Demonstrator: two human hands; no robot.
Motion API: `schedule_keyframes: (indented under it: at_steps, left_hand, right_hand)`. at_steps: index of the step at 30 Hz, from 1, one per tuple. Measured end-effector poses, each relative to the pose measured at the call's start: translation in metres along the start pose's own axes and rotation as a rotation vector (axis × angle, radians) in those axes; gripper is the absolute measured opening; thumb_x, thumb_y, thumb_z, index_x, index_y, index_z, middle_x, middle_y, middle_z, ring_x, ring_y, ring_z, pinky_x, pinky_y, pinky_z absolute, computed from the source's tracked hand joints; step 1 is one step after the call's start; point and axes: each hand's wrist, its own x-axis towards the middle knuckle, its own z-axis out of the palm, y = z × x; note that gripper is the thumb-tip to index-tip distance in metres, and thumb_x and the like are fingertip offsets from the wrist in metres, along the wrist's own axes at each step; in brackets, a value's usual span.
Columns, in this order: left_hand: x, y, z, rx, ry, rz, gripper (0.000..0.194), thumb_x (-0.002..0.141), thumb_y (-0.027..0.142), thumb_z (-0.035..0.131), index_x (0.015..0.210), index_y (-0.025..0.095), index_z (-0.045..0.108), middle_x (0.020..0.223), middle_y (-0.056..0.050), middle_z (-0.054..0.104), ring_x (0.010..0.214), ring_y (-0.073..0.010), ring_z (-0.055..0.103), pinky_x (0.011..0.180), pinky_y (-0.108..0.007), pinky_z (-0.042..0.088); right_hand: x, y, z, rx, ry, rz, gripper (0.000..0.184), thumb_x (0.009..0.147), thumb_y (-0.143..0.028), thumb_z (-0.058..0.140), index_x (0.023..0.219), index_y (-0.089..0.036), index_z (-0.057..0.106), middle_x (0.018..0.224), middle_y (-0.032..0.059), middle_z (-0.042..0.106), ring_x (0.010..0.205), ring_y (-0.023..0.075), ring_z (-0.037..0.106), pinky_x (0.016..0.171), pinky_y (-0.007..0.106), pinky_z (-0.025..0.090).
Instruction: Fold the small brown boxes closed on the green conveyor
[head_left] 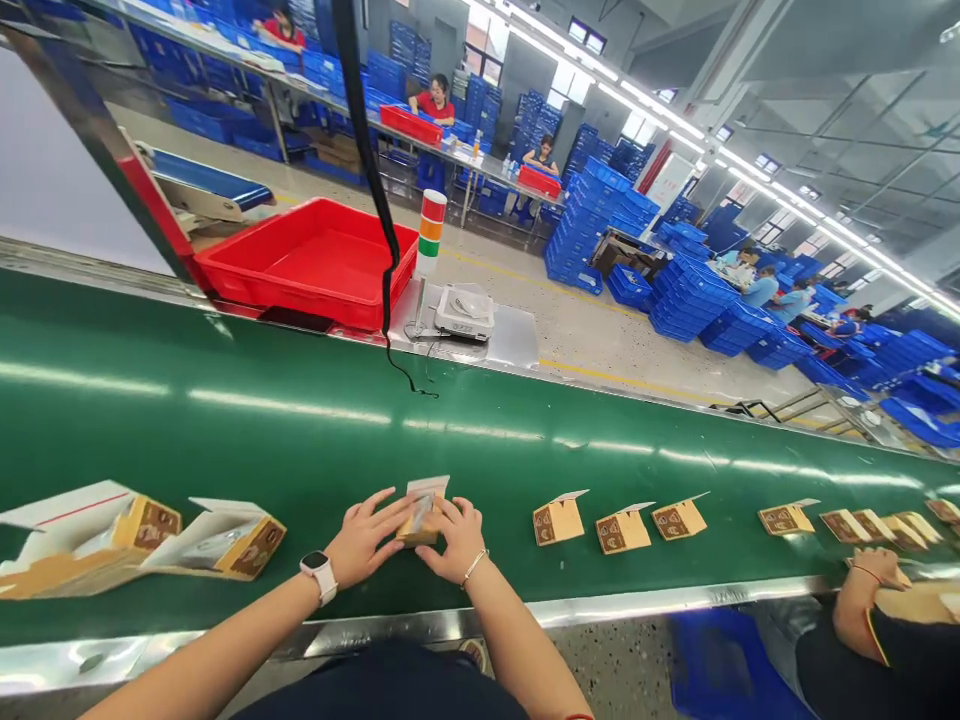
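In the head view a small brown carton with a raised white flap stands on the green conveyor belt, between my two hands. My left hand, with a watch on its wrist, holds the carton's left side, its fingers reaching over the top opening. Against the right side presses my right hand, thumb low at the front and fingers on top. Something clear, like plastic film, shows in the opening, partly covered by my fingers. To the left lie two open cartons, the nearer one with a clear plastic bag inside.
Several cartons with lifted flaps, such as one carton, line the belt to the right. A co-worker's hand is at the far right. Beyond the belt are a red tray, a white scale and a signal light. A black cord hangs ahead.
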Motion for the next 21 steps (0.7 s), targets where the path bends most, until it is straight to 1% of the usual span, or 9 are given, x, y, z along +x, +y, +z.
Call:
schedule_keyframes:
  at_steps: [3, 6, 9, 10, 12, 14, 16, 18, 21]
  left_hand:
    - [0.01, 0.016, 0.007, -0.061, -0.041, -0.007, 0.032, 0.082, 0.04, 0.05, 0.101, 0.031, 0.074, 0.12, -0.008, 0.069, 0.125, -0.0345, 0.05, 0.1, -0.054, 0.04]
    - [0.02, 0.028, 0.013, -0.183, -0.066, -0.053, 0.028, 0.083, 0.04, 0.048, 0.074, 0.027, 0.071, 0.102, -0.009, 0.073, 0.114, -0.0309, 0.058, 0.099, -0.05, 0.043]
    - [0.028, 0.033, 0.024, -0.354, 0.071, -0.152, 0.022, 0.074, 0.044, 0.056, 0.064, 0.024, 0.058, 0.097, -0.01, 0.069, 0.102, -0.0287, 0.061, 0.095, -0.045, 0.049]
    - [0.03, 0.034, 0.028, -0.396, 0.15, -0.209, 0.022, 0.07, 0.045, 0.06, 0.068, 0.024, 0.056, 0.098, -0.01, 0.067, 0.101, -0.029, 0.061, 0.094, -0.046, 0.05]
    - [0.035, 0.036, 0.037, -0.467, 0.284, -0.35, 0.032, 0.062, 0.045, 0.066, 0.082, 0.022, 0.056, 0.101, -0.011, 0.063, 0.104, -0.03, 0.06, 0.095, -0.048, 0.049]
    - [0.04, 0.041, 0.043, -0.601, 0.267, -0.501, 0.042, 0.058, 0.041, 0.07, 0.092, 0.02, 0.056, 0.105, -0.011, 0.062, 0.106, -0.0295, 0.059, 0.098, -0.048, 0.048]
    - [0.046, 0.046, 0.046, -0.766, 0.151, -0.614, 0.043, 0.058, 0.037, 0.071, 0.094, 0.019, 0.056, 0.105, -0.01, 0.065, 0.101, -0.0274, 0.062, 0.095, -0.046, 0.05]
    - [0.052, 0.052, 0.049, -0.875, 0.054, -0.678, 0.037, 0.06, 0.034, 0.073, 0.09, 0.019, 0.056, 0.098, -0.009, 0.068, 0.09, -0.0251, 0.066, 0.084, -0.042, 0.055]
    - [0.06, 0.06, 0.054, -0.917, 0.047, -0.736, 0.033, 0.061, 0.031, 0.075, 0.084, 0.019, 0.056, 0.085, -0.007, 0.069, 0.076, -0.023, 0.067, 0.073, -0.039, 0.057]
  right_hand:
    - [-0.005, 0.003, 0.004, 0.153, 0.144, 0.104, 0.01, 0.068, -0.035, 0.074, 0.075, -0.029, 0.072, 0.109, 0.0005, 0.07, 0.106, 0.0292, 0.054, 0.094, 0.048, 0.04]
    - [-0.009, 0.004, 0.017, 0.273, 0.371, 0.236, 0.031, 0.08, -0.038, 0.059, 0.054, -0.022, 0.057, 0.087, 0.005, 0.069, 0.088, 0.0231, 0.059, 0.087, 0.041, 0.046]
    - [-0.01, 0.007, 0.03, 0.278, 0.573, 0.389, 0.025, 0.074, -0.038, 0.062, 0.06, -0.021, 0.052, 0.091, 0.0077, 0.061, 0.083, 0.0212, 0.059, 0.075, 0.034, 0.05]
    - [-0.009, 0.008, 0.033, 0.298, 0.654, 0.463, 0.02, 0.07, -0.037, 0.065, 0.068, -0.02, 0.054, 0.095, 0.0079, 0.058, 0.08, 0.0198, 0.058, 0.069, 0.032, 0.05]
    - [-0.007, 0.013, 0.037, 0.373, 0.764, 0.614, 0.028, 0.063, -0.033, 0.068, 0.085, -0.019, 0.056, 0.1, 0.0075, 0.054, 0.072, 0.0159, 0.056, 0.065, 0.029, 0.05]
    - [-0.003, 0.021, 0.038, 0.445, 0.752, 0.701, 0.037, 0.061, -0.029, 0.068, 0.094, -0.019, 0.055, 0.101, 0.0064, 0.055, 0.068, 0.0135, 0.054, 0.068, 0.029, 0.052]
    - [0.001, 0.029, 0.038, 0.486, 0.686, 0.736, 0.035, 0.063, -0.029, 0.067, 0.095, -0.019, 0.055, 0.094, 0.0046, 0.057, 0.066, 0.0137, 0.054, 0.068, 0.028, 0.053]
    - [0.006, 0.036, 0.037, 0.493, 0.636, 0.751, 0.032, 0.065, -0.03, 0.067, 0.092, -0.02, 0.054, 0.085, 0.0027, 0.058, 0.065, 0.0149, 0.056, 0.063, 0.027, 0.053]
    - [0.009, 0.042, 0.032, 0.475, 0.576, 0.743, 0.032, 0.065, -0.032, 0.068, 0.091, -0.019, 0.054, 0.083, 0.0038, 0.059, 0.065, 0.0172, 0.057, 0.064, 0.03, 0.053]
